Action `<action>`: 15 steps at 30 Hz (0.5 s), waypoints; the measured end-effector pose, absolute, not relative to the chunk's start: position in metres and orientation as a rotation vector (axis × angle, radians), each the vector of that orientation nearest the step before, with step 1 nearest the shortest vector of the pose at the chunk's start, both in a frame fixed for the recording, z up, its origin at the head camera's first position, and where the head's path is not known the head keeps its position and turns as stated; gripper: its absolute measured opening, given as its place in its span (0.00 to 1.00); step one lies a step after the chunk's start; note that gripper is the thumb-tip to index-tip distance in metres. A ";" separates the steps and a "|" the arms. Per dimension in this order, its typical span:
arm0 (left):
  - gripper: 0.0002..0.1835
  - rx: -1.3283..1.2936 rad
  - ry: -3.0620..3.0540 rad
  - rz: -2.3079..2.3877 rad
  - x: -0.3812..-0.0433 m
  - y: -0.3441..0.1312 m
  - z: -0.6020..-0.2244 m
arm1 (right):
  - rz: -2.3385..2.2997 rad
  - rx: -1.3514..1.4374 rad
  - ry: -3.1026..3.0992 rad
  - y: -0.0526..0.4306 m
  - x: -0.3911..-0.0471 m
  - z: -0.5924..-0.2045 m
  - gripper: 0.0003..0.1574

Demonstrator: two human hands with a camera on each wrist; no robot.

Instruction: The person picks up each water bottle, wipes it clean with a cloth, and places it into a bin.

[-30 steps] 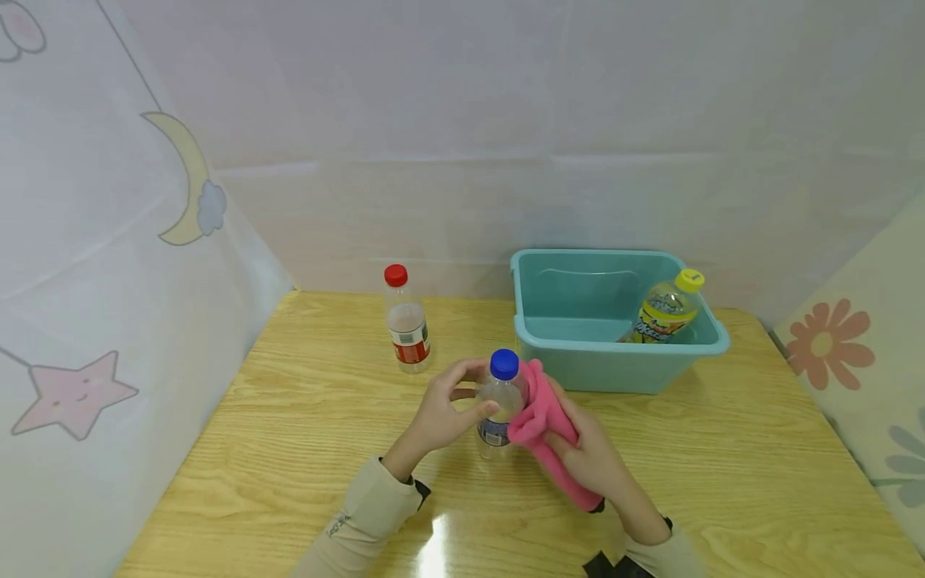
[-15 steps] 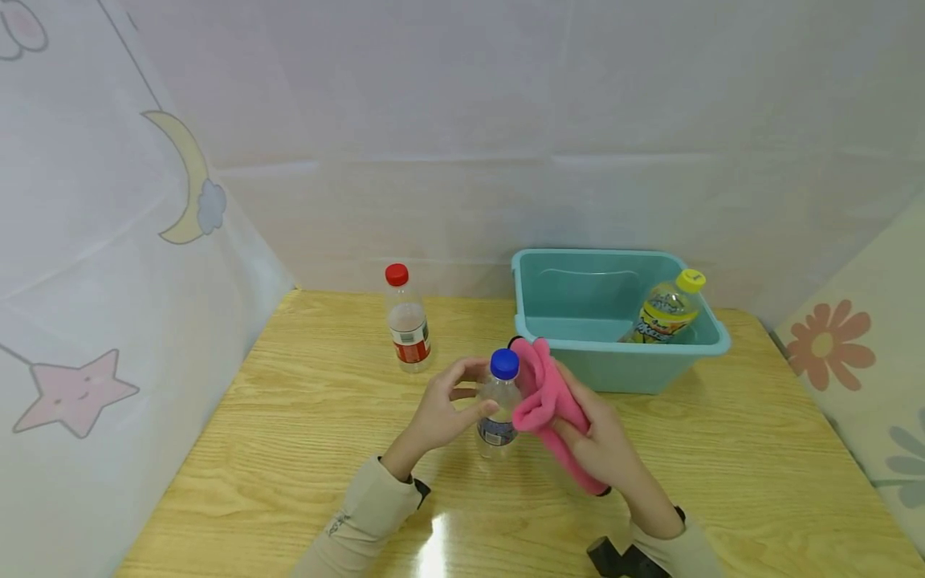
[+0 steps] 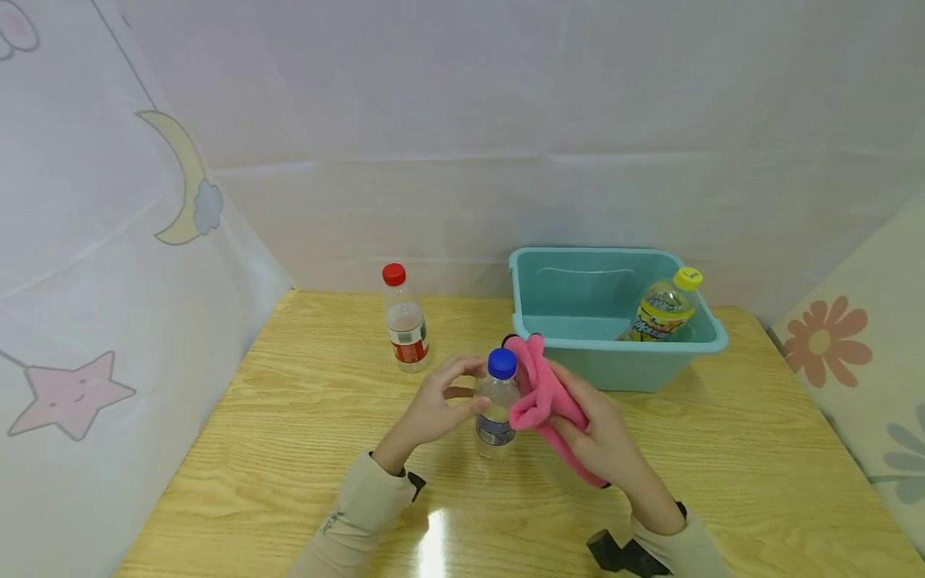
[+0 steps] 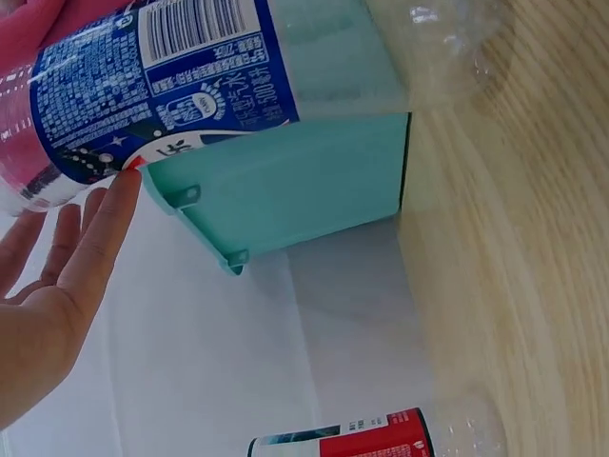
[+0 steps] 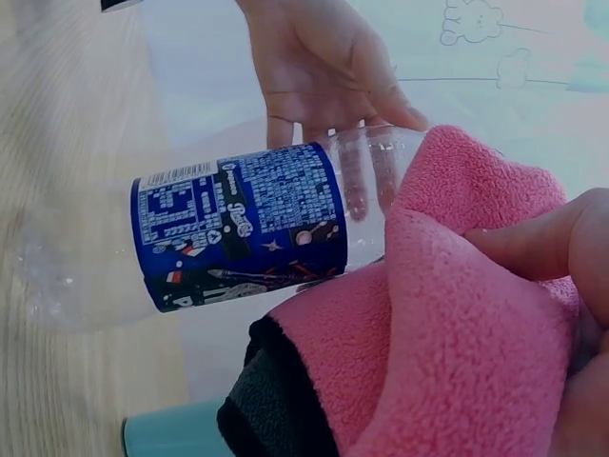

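Note:
A clear plastic bottle (image 3: 495,432) with a blue cap and blue label stands upright on the table. My left hand (image 3: 436,408) holds its upper part from the left, thumb in front and fingers behind. On the other side, my right hand (image 3: 603,440) grips a folded pink cloth (image 3: 540,392) with dark edging. The cloth lies against the bottle's shoulder in the right wrist view, where the bottle's label (image 5: 243,224) shows plainly. Part of the cloth hides the bottle's right side in the head view.
Behind the hands stands a teal plastic tub (image 3: 621,347), with a yellow-capped bottle (image 3: 658,313) leaning inside it. A red-capped bottle (image 3: 408,331) stands upright at the back left of the wooden table (image 3: 289,433). A printed white sheet (image 3: 405,201) hangs behind the table.
My right hand has shifted the pink cloth slightly up around the bottle's shoulder, its dark edge now showing near the tub. The left hand and the blue-capped bottle stay nearly in place.

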State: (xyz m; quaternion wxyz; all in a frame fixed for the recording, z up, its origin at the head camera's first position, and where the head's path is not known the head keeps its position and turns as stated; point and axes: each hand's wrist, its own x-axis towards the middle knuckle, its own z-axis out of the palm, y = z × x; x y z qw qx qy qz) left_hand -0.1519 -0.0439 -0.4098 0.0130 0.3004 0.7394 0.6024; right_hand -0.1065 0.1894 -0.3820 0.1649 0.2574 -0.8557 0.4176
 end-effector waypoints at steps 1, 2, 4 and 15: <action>0.25 0.939 2.311 1.868 -0.152 -0.044 -0.409 | 1.172 0.743 -2.443 0.189 -0.107 -0.383 0.43; 0.26 0.934 2.316 1.861 -0.152 -0.044 -0.408 | 1.158 0.749 -2.452 0.189 -0.107 -0.384 0.43; 0.27 0.921 2.317 1.854 -0.152 -0.044 -0.407 | 1.143 0.763 -2.470 0.189 -0.108 -0.386 0.44; 0.23 0.966 2.272 1.935 -0.142 -0.043 -0.401 | 1.159 0.724 -2.552 0.186 -0.104 -0.400 0.44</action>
